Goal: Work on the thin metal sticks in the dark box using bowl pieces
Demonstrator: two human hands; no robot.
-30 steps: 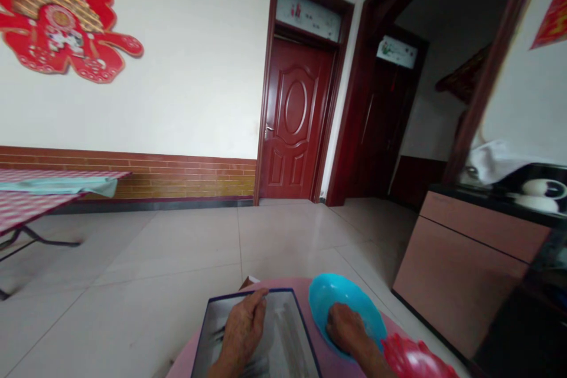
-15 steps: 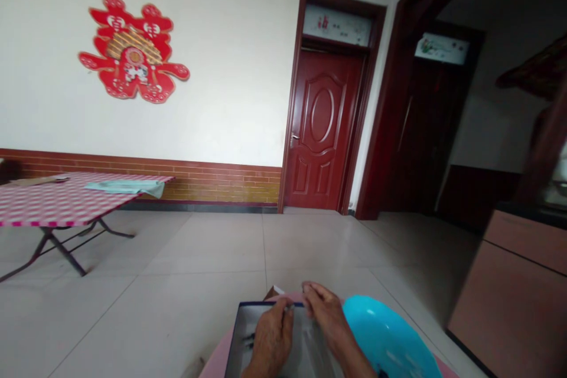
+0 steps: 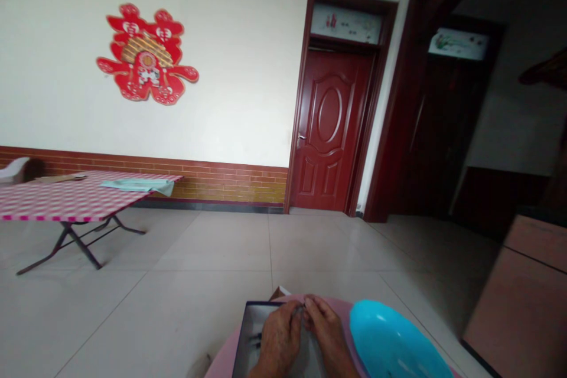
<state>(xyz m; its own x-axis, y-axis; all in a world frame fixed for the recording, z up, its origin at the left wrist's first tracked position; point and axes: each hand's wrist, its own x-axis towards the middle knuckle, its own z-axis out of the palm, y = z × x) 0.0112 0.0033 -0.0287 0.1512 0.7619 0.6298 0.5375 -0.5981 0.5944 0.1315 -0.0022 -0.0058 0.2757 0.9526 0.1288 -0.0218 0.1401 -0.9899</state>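
Note:
My left hand (image 3: 280, 333) and my right hand (image 3: 325, 325) meet fingertip to fingertip above a shallow grey box (image 3: 253, 313) with a dark blue rim. Both are closed in a pinch. A tiny dark piece shows between the fingertips, too small to name. Inside the box, left of my left hand, lie black slender pieces (image 3: 256, 340). To the right of my right hand is a bright blue plastic basin (image 3: 390, 331), partly cut off by the lower edge of the view.
Box and basin rest on a round pink surface (image 3: 225, 354). A folding table (image 3: 88, 195) with a checked cover and a pale green cloth (image 3: 139, 185) stands at left. On the right is a pinkish cabinet (image 3: 518, 289). A red door (image 3: 330, 130) is ahead.
My hands, apart before, have come together at the fingertips. My right hand has lowered towards my left. The whole view has shifted slightly.

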